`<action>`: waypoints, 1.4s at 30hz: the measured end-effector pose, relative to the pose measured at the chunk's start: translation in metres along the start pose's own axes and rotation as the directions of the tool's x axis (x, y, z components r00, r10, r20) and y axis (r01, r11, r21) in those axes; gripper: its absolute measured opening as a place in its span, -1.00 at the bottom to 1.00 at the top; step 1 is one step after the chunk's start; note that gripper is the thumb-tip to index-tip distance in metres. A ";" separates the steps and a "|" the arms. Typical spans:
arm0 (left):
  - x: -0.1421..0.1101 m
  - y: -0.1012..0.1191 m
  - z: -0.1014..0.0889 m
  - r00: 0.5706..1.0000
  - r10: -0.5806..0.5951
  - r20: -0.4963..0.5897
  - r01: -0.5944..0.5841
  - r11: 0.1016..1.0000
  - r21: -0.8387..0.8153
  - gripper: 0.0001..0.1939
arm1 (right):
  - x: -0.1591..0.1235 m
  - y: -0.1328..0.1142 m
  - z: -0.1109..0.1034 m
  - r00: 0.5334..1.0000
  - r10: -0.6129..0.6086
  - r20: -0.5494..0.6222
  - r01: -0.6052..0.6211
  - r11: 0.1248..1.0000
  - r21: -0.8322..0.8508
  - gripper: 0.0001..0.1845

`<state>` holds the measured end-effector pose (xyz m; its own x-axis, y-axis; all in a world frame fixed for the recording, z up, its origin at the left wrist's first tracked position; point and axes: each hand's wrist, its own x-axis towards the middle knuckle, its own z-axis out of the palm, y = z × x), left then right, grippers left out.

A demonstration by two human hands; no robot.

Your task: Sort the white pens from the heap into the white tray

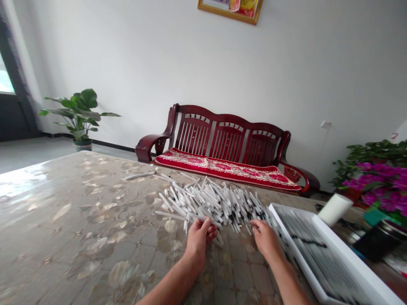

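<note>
- Patterned bench (63, 220): white pens (210, 203) heaped crisscross, long axes every way, just beyond both hands.
- Left hand (199, 241): fingers (203, 224) curled at the heap's edge; I can't tell if they grip.
- Right hand (265, 239): fingers (257, 226) half-open, touching pens, nearer the white tray (349, 250).

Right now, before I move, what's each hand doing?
Left hand: closed on white sticks.
Right hand: touching the sticks, grip cannot be told.
</note>
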<state>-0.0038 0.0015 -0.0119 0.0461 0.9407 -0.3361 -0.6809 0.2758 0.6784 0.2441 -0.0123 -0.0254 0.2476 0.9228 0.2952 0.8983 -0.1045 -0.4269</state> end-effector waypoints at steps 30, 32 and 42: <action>-0.006 0.001 0.006 0.998 -0.059 0.034 0.060 0.997 -0.038 -0.84 | -0.023 -0.062 0.014 0.979 0.147 0.138 -0.199 0.601 0.774 -0.59; -0.008 0.000 0.007 0.997 -0.061 0.049 0.064 0.997 -0.049 -0.84 | -0.028 -0.077 0.018 0.966 0.171 0.192 -0.251 0.462 0.850 -0.56; -0.011 -0.002 0.006 0.993 -0.061 0.104 0.066 0.997 -0.046 -0.80 | -0.034 -0.087 0.028 0.956 0.188 0.227 -0.273 0.278 0.921 -0.63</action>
<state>0.0015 -0.0079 -0.0059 0.1634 0.9375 -0.3072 -0.7091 0.3281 0.6242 0.1473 -0.0238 -0.0225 0.3230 0.9464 0.0080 -0.1523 0.0603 -0.9865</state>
